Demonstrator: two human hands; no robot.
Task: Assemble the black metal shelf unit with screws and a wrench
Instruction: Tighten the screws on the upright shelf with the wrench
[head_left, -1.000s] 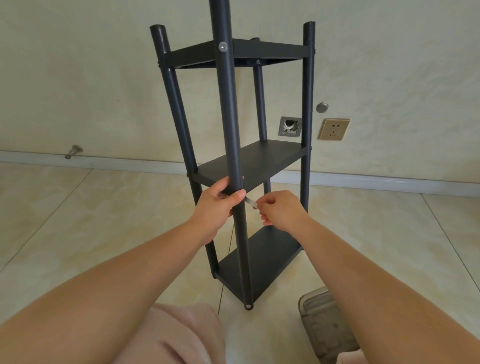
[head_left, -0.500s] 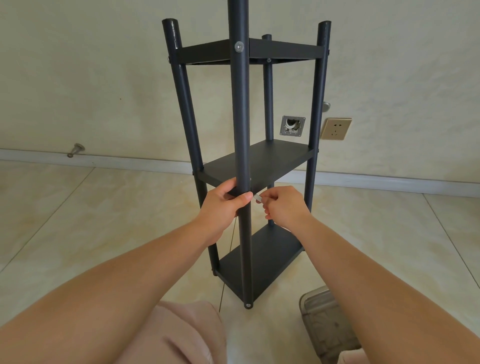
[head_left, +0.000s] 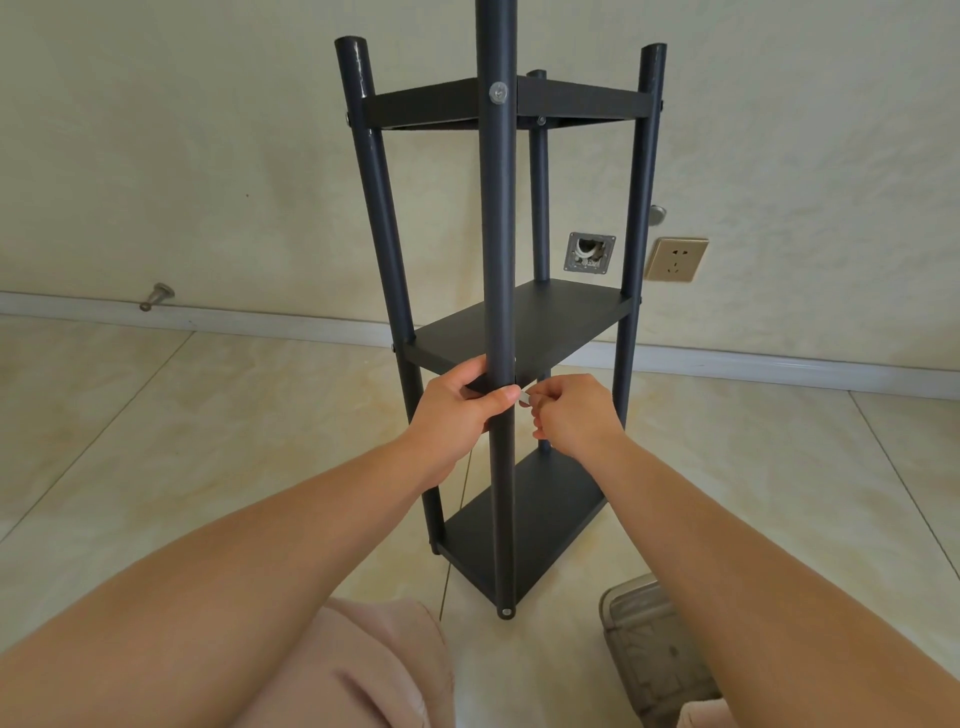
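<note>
At mid-height on the shelf unit (head_left: 524, 332), both hands work at the nearest post (head_left: 500, 291), level with the front corner of the middle shelf (head_left: 540, 325). Left hand (head_left: 460, 410) wraps the post, thumb across its front, steadying it. Right hand (head_left: 574, 415) pinches a small silvery tool, probably the wrench (head_left: 525, 398); only its tip shows between the two hands.

Key relation: the joint lies just left of the right hand, on the post's right side, touching or nearly touching the tool tip. Right hand is the nearer working hand. The tool's long axis runs roughly horizontal, pointing left into the post; the post's axis is vertical, so the tool meets it about square.

Screw head at this joint: hidden, cannot tell how far seated. Top screw (head_left: 498, 93) on the same post is in place.

Judgement: tightening the middle-shelf screw; unit stands upright on the tiled floor (head_left: 208, 441), mostly assembled.
</note>
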